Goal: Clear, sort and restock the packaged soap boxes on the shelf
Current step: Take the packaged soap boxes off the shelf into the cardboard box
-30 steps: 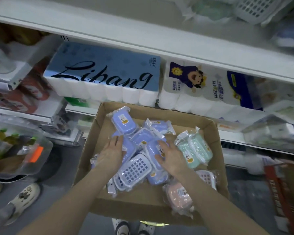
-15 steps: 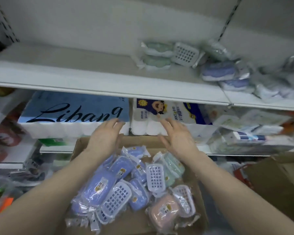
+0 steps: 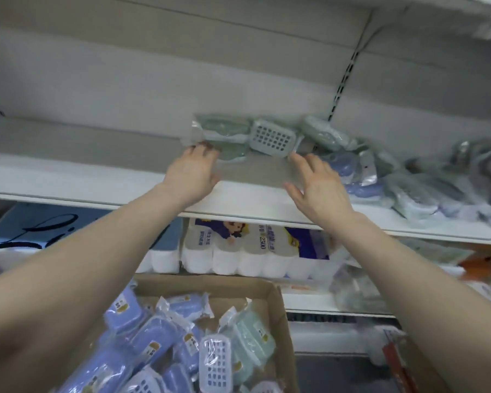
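The left forearm (image 3: 97, 256) and right forearm (image 3: 403, 268), both bare, stretch up and forward. The left hand (image 3: 192, 177) lies palm down, fingers extended, tips slightly bent. The right hand (image 3: 321, 184) is palm down, fingers straight, thumb angled inward.

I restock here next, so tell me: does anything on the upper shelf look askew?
Yes. On the white upper shelf, the plastic-bagged soap boxes lie in a loose heap, not rows: green ones and a grey perforated tray tilt mid-shelf, and blue ones sprawl to their right.
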Tool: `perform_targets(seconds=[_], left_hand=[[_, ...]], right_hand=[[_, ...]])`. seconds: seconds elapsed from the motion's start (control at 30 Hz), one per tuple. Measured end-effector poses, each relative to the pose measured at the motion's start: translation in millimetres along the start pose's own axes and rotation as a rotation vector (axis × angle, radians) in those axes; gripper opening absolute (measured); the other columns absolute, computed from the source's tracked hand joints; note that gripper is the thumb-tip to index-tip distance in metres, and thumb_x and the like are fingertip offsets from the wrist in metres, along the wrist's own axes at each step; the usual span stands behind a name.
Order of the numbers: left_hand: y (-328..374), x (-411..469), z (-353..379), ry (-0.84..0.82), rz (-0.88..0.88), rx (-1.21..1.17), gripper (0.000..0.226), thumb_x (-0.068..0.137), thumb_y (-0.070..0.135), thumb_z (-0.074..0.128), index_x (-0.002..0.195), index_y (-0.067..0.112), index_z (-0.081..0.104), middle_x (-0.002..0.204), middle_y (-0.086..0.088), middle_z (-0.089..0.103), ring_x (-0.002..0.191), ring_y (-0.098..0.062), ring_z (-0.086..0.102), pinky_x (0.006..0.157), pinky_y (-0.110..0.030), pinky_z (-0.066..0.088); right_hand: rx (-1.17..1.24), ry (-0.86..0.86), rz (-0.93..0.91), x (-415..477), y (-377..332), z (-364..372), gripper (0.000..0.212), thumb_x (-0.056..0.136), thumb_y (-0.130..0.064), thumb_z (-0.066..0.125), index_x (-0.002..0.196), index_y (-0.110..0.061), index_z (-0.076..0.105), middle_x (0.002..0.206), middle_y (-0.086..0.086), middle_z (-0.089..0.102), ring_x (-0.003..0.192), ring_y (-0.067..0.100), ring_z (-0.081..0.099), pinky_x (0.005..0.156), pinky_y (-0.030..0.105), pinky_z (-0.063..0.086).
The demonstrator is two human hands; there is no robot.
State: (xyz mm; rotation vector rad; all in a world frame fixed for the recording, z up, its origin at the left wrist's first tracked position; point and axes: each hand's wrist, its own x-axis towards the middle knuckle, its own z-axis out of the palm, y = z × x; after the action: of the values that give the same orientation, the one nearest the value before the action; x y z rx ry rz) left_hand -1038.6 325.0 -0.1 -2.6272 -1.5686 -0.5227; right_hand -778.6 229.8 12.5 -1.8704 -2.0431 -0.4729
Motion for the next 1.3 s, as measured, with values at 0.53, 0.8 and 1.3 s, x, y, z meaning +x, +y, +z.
perform_targets(seconds=[0.53,0.8,1.3], left_hand=[[-0.6,52.6,47.8,0.029,-0.128,0.094,0.081,0.078,0.033,0.072,0.147,0.018,0.033,0.137,-0.015,0.043,0.115,-0.039,0.048,0.095,-0.046,0.045],[18.3,53.0,31.3,0.021,-0.208,0.126,0.066,0.079,0.038,0.072,0.135,0.010,0.049,0.125,-0.019,0.041,0.105,-0.039,0.047,0.088,-0.043,0.048],[32.7,-5.6,18.3,0.102,-0.346,0.089,0.080,0.073,0.070,0.055,0.119,0.005,0.048,0.109,-0.020,0.055,0.094,-0.037,0.055,0.085,-0.041,0.043]], right_hand=[[0.048,-0.248,-0.026,160.6,31.0,75.4,0.073,0.089,-0.038,0.063,0.147,-0.009,0.029,0.140,0.020,0.039,0.127,0.040,0.040,0.104,0.046,0.038],[0.059,-0.201,-0.069,146.1,21.3,67.0,0.048,0.085,-0.045,0.064,0.116,-0.010,0.053,0.122,0.015,0.046,0.112,0.035,0.045,0.092,0.041,0.042],[0.146,-0.379,-0.045,94.8,4.1,52.7,0.064,0.082,-0.066,0.050,0.133,-0.028,0.045,0.131,0.014,0.046,0.122,0.037,0.044,0.101,0.044,0.040]])
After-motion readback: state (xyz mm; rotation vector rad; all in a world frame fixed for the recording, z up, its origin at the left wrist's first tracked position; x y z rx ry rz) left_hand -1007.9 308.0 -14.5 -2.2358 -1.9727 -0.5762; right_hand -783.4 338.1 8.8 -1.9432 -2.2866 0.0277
